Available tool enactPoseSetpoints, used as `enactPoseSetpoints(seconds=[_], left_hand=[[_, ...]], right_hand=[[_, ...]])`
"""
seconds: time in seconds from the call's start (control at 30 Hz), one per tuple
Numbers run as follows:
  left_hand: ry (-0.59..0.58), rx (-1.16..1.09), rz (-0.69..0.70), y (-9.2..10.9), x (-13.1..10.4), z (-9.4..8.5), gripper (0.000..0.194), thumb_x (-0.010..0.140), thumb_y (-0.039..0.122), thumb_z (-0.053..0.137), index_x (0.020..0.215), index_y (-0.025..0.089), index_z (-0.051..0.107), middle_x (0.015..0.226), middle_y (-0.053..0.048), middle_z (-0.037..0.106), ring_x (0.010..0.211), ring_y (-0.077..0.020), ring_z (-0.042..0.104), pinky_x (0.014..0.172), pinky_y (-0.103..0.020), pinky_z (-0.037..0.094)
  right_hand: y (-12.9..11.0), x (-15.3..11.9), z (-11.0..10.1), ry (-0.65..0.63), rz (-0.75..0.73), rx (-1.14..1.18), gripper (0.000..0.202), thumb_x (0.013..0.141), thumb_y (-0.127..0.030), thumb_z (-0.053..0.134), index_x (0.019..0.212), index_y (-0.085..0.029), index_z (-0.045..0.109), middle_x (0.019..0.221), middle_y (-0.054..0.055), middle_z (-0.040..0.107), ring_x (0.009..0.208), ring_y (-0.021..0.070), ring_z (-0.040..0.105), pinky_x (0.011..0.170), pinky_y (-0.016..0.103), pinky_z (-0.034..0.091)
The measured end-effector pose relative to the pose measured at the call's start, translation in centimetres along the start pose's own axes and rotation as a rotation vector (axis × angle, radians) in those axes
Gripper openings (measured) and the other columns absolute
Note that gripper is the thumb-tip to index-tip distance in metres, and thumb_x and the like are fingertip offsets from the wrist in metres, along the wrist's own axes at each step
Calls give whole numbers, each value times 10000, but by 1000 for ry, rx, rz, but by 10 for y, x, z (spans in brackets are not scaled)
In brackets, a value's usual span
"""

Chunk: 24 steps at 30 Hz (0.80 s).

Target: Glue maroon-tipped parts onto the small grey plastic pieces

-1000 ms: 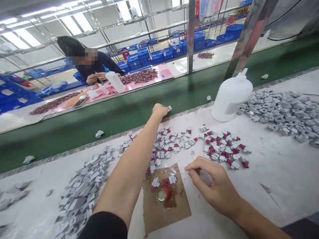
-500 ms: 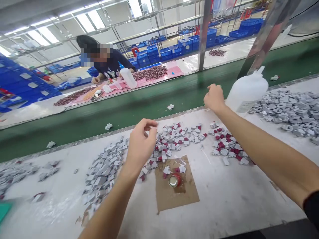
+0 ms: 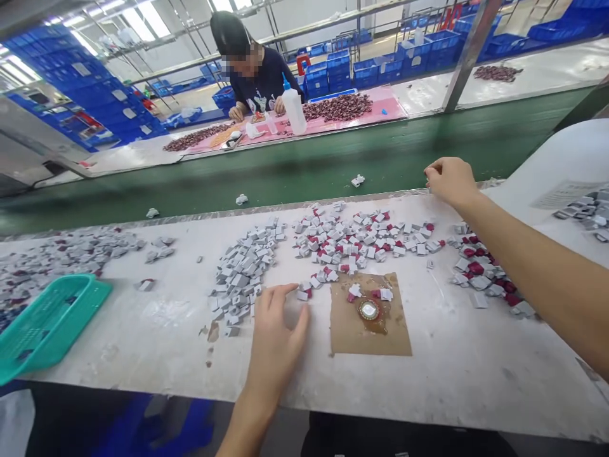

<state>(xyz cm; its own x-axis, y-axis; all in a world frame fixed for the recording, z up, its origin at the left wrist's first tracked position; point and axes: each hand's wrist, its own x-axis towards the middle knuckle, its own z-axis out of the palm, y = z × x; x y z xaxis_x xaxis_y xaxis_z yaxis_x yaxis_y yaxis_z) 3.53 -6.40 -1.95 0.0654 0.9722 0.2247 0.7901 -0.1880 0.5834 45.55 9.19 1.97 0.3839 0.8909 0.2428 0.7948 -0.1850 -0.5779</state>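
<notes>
My left hand (image 3: 278, 330) rests low over the white table, thumb and fingers apart, with nothing visible between them. Its fingertips are close to a pile of small grey blocks (image 3: 245, 266) and beside a grey-and-dark-red piece (image 3: 304, 292). At the near edge of the green belt, my right hand (image 3: 451, 181) is closed in a pinch; whatever its fingertips hold is too small to make out. Between the arms lies a brown cardboard square (image 3: 342, 336) with a bottle cap (image 3: 369, 310) in a wet patch. Two grey-and-red pieces (image 3: 354, 292) (image 3: 383, 294) lie near the cap.
Grey-and-red pieces (image 3: 352, 238) spread behind the cardboard. A green basket (image 3: 85, 311) stands at left, a large white bottle (image 3: 561, 158) at right. Several pieces sit on the green belt (image 3: 304, 171). Across it a co-worker (image 3: 257, 76) works beside a squeeze bottle (image 3: 294, 111).
The view has turned left and down. My left hand has dropped toward the table, its fingers opening from a curled pose. My right hand stays stretched out near the belt, its fingertips pinched.
</notes>
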Motion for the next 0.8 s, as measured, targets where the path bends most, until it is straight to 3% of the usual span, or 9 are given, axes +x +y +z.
enactPoseSetpoints(seconds=[0.07,0.13,0.2,0.3,0.43,0.6,0.7,0.8], left_hand=[[11,-39,-27,-2,-2,6,254,1039,401,692,1235,250,753,1207,-114,769,1185,-357,703,1029,-527,580],[13,-71,-40,-2,-3,11,230,1059,402,687,1217,249,753,1187,-106,776,1160,-345,712,1009,-512,582],[12,-90,-44,0,-6,13,189,1072,370,675,1196,251,753,1157,-92,780,1132,-329,721,994,-493,583],[10,-107,-46,3,-13,13,176,1084,347,675,1216,255,746,1151,-79,787,1115,-306,733,985,-464,586],[2,-98,-47,-2,-27,3,255,1115,356,657,1346,260,709,1264,-95,786,1153,-301,734,999,-462,587],[205,258,-89,-23,-23,-13,341,1105,375,634,1382,204,738,1304,-196,684,1258,-424,631,1091,-607,549],[230,400,-64,-28,-11,-14,349,1112,353,605,1343,171,793,1313,-232,634,1226,-448,587,1105,-656,526],[229,419,-31,-26,-1,-9,300,1110,308,597,1267,193,826,1282,-209,643,1205,-434,585,1116,-648,514]], right_hand=[[-16,-29,-3,-61,0,18,443,1236,-389,502,1271,-87,824,1167,145,840,1084,280,799,995,455,624],[-28,-68,-7,-148,-28,57,333,1146,-419,688,1197,-135,854,1010,125,851,881,247,774,862,419,613],[-33,-113,-12,-240,-84,127,365,1052,-577,805,1102,-219,858,924,87,828,756,247,731,714,406,587],[-27,-180,-20,-292,-228,251,489,1019,-763,756,945,-282,812,909,87,804,764,286,738,647,419,564],[-6,-245,-29,-233,-334,278,293,1097,-621,732,1049,-344,814,1064,58,829,888,287,805,731,414,614],[21,-290,-32,-183,-362,187,243,1130,-546,688,1260,-388,819,1175,31,836,950,247,854,779,357,682],[30,-302,-32,-212,-375,145,275,1153,-472,642,1363,-391,800,1291,31,852,1091,256,872,922,353,717],[34,-302,-34,-193,-415,158,255,1144,-443,672,1337,-384,828,1251,38,877,1038,274,888,939,386,738]])
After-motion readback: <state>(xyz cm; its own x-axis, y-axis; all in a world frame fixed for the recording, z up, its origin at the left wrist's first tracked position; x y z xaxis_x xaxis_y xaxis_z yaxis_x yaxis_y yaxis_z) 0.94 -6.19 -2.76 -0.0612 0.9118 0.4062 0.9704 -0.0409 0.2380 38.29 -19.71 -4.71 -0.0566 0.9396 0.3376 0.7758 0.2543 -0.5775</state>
